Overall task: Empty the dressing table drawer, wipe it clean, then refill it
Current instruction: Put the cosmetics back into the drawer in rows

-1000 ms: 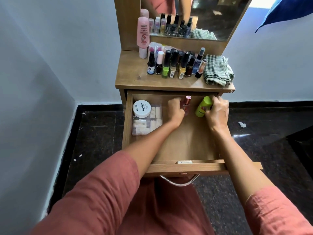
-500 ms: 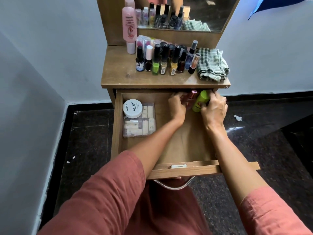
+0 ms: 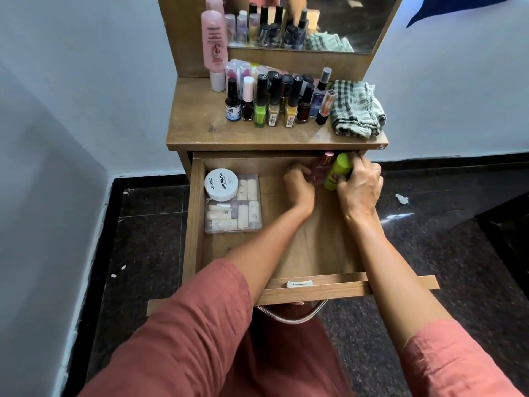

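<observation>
The wooden drawer (image 3: 315, 290) is pulled out under the dressing table top (image 3: 200, 130). At its back right corner my left hand (image 3: 299, 186) grips a pink bottle (image 3: 323, 164), and my right hand (image 3: 360, 187) grips a lime green bottle (image 3: 337, 170). Both bottles stand side by side, touching the drawer's back wall. At the drawer's back left lies a clear plastic box (image 3: 246, 216) of small cream tubes, with a white round nail polish remover tub (image 3: 221, 185) on top of it.
On the table top stand several nail polish bottles (image 3: 274, 101), a tall pink tube (image 3: 214, 44) and a folded green checked cloth (image 3: 356, 110). A mirror (image 3: 329, 21) rises behind them. Dark floor with a paper scrap (image 3: 402, 199) surrounds the table.
Both hands have carried the pink and green bottles toward the drawer's back right corner and brought them close together. The camera view has shifted slightly.
</observation>
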Tool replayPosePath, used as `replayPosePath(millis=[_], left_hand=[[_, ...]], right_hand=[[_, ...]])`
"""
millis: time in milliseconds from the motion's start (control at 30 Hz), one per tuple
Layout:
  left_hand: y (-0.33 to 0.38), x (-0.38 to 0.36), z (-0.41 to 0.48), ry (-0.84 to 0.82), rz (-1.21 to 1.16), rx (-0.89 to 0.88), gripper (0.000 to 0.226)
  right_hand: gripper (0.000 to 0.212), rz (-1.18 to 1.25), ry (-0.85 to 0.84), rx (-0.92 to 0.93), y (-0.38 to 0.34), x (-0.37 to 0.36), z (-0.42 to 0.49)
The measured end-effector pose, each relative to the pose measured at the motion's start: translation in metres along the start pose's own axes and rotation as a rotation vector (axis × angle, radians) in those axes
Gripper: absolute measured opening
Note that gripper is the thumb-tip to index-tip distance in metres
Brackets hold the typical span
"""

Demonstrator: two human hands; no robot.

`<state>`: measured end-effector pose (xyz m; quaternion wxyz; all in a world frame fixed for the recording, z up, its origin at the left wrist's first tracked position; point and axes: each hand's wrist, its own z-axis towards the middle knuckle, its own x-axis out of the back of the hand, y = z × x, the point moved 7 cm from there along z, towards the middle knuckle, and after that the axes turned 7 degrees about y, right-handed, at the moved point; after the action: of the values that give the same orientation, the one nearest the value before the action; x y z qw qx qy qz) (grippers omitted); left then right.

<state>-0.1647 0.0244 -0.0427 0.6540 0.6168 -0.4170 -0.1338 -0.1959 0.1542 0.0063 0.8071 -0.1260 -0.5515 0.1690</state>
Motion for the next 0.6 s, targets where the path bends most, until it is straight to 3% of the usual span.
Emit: replayPosePath(millis=[433,600], left_hand=[[0.008,0.014,-0.015,-0.135,-0.050,-0.031,0.032],[0.031,0.048,-0.028,-0.060,-0.044,-0.215,0.029]], right_hand=[[0.061,0.081,-0.071,0.016,-0.004,0.003,-0.003],[0.042,0.257,0.030,0.007,-0.010,0.026,-0.009]])
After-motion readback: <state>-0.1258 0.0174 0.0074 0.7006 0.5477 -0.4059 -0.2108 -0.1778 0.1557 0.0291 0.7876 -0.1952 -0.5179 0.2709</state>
